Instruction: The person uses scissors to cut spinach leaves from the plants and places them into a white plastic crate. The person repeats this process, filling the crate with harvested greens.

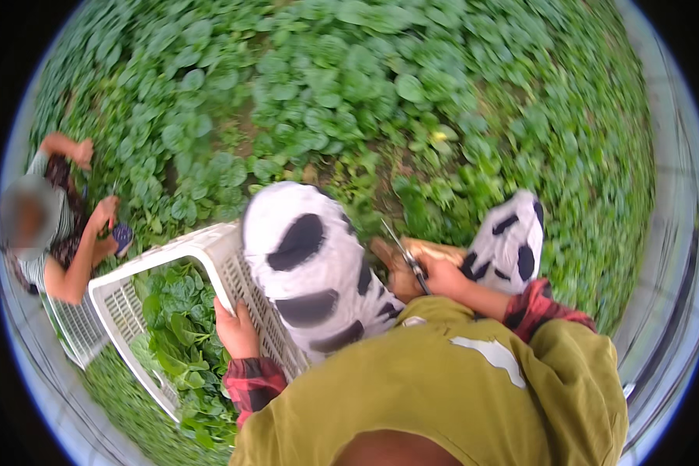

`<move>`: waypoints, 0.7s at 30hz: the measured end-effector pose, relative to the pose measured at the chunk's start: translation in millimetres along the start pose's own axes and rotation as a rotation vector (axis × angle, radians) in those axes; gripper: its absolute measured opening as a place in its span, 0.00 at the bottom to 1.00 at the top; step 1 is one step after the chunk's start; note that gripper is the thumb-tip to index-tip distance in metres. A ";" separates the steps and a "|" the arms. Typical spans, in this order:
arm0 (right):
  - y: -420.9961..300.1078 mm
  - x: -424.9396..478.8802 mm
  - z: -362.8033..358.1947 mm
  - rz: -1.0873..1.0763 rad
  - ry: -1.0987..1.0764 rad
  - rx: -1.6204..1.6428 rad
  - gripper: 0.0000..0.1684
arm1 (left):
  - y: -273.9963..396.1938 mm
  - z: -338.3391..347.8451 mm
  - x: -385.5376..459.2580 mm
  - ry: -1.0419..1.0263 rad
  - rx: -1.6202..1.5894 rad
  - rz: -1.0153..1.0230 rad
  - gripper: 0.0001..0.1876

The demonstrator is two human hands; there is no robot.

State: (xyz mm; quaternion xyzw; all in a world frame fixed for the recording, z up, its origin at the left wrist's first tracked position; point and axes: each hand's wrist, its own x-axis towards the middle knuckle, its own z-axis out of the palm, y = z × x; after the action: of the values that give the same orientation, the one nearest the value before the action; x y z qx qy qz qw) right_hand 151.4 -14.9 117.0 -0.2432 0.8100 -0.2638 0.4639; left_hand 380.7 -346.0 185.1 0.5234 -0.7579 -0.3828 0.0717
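My left hand [237, 329] grips the rim of a white plastic crate [212, 262] at my left side. The crate is tilted, and picked leafy greens [180, 332] lie inside it. Between my knees, my right hand [442, 275] holds a knife [406, 256], its narrow blade pointing up and away from me. My bare feet [397, 271] show just beyond and beside that hand. Low leafy green plants [326, 110] grow from the soil in front of me.
To the left, another person [64, 244] crouches among the plants, one hand on a tool with a red part. A second white crate [78, 329] stands behind that person. Pale strips [675, 175] border the bed on the right. A yellow leaf [441, 137] shows ahead.
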 end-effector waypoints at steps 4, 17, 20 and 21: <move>-11.7 -14.8 6.5 -0.031 0.184 0.003 0.22 | -6.9 -5.8 -2.1 0.032 0.078 0.080 0.13; -48.3 -110.8 -120.0 -0.015 0.953 0.750 0.18 | -35.7 -12.0 4.3 -0.032 0.083 0.201 0.22; -34.2 -132.8 -179.9 -0.158 1.245 0.492 0.19 | -23.2 -19.3 -4.2 -0.033 0.093 0.226 0.24; -28.3 -139.8 -195.5 -0.151 1.288 0.432 0.20 | -20.3 -21.4 -4.3 -0.037 0.082 0.236 0.24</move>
State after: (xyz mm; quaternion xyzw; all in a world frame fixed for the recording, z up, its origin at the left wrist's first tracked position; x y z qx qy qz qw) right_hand 46.7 92.8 306.8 0.0043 0.8345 -0.5432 -0.0921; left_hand 408.4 -356.4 188.0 0.4259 -0.8305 -0.3499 0.0810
